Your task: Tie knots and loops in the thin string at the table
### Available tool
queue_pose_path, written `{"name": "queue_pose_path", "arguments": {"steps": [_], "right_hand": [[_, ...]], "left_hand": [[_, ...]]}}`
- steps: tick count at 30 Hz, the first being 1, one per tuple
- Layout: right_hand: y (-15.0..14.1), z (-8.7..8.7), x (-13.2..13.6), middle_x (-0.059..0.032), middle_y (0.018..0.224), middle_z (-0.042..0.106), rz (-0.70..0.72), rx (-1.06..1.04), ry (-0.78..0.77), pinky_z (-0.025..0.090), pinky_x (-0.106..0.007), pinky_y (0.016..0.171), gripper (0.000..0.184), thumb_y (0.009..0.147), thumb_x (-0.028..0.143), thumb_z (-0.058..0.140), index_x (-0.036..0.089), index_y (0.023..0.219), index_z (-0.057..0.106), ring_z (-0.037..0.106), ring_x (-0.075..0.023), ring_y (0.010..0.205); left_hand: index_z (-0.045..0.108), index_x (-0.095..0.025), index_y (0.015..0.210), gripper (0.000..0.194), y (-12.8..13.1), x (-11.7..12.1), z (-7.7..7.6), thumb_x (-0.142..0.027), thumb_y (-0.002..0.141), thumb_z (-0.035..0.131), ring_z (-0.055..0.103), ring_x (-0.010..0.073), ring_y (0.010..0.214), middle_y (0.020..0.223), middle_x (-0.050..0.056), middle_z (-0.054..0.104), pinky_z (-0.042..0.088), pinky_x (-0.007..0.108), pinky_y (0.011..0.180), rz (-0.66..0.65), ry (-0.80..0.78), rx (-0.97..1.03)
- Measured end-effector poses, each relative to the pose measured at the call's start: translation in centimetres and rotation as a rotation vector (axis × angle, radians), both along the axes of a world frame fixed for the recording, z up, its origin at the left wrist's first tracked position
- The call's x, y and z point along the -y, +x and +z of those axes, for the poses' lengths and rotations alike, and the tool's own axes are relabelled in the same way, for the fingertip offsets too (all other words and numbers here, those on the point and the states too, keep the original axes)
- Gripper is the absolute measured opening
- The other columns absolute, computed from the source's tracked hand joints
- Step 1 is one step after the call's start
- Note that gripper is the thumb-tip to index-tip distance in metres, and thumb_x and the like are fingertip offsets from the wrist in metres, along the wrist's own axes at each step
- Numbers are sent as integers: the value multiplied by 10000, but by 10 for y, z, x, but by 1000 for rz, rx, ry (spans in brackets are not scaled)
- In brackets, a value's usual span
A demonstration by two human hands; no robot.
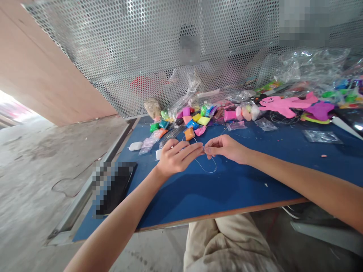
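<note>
My left hand [177, 156] and my right hand [224, 148] meet fingertip to fingertip above the blue table. Both are closed in a pinch on a thin, pale string [208, 172], which hangs in a loop below the fingers. A small dark speck shows between the fingertips, too small to name. Part of the string also curves up behind my left hand, near an orange packet [189, 133]. Beside the left wrist, a white piece [158, 154] is partly hidden by the hand.
Behind my hands lie several colourful packets [203, 121] and clear plastic bags. Pink felt-like cutouts [283, 105] and scissors-like white blade [347, 127] are at right. A dark tablet-like slab [116, 189] and white case [136, 146] lie left. A perforated metal panel [136, 49] stands behind.
</note>
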State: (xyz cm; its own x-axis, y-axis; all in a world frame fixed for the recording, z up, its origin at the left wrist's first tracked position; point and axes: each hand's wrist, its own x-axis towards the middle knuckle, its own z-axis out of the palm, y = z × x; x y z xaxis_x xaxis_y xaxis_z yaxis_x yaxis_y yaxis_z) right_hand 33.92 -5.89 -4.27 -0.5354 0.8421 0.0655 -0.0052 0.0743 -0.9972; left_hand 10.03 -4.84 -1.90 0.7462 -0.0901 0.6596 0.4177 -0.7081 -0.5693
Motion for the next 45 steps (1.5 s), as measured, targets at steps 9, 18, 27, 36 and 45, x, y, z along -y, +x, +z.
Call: {"name": "queue_pose_path", "arguments": {"steps": [9, 18, 27, 36, 45], "right_hand": [[-5, 2, 6, -11, 665, 667, 118, -46, -36, 432, -279, 615, 258, 878, 412, 668, 165, 804, 660, 550, -118, 590], [-4, -1, 4, -11, 665, 666, 178, -7, 2, 461, -283, 637, 292, 869, 423, 665, 170, 726, 631, 573, -128, 615], [-5, -4, 7, 9, 665, 636, 126, 54, 135, 395, -258, 583, 263, 883, 405, 659, 179, 755, 614, 532, -115, 603], [-5, -4, 7, 5, 676, 628, 134, 61, 150, 395, -270, 608, 279, 896, 424, 635, 186, 758, 595, 539, -126, 625], [-2, 0, 9, 4, 712, 624, 74, 142, 288, 408, -272, 626, 231, 936, 386, 570, 191, 820, 611, 553, -134, 653]], "left_hand": [[672, -198, 1095, 215, 0, 0, 1, -169, 883, 691, 723, 121, 772, 1149, 7, 742, 544, 292, 661, -55, -70, -47], [637, -203, 1202, 297, -3, -6, -10, -176, 907, 644, 698, 191, 1090, 1195, 51, 722, 581, 385, 1010, -162, -244, -113], [656, -214, 1121, 208, -5, -8, -8, -171, 920, 624, 701, 174, 1080, 1194, 25, 723, 533, 423, 1072, -130, -222, -151], [664, -182, 1106, 210, -3, -5, -8, -159, 898, 647, 697, 180, 1067, 1144, 46, 736, 526, 430, 1079, -180, -305, -137], [685, -238, 1039, 127, 2, -1, -3, -261, 929, 626, 643, 190, 1047, 1082, 19, 746, 482, 383, 970, 13, -426, -78]]}}
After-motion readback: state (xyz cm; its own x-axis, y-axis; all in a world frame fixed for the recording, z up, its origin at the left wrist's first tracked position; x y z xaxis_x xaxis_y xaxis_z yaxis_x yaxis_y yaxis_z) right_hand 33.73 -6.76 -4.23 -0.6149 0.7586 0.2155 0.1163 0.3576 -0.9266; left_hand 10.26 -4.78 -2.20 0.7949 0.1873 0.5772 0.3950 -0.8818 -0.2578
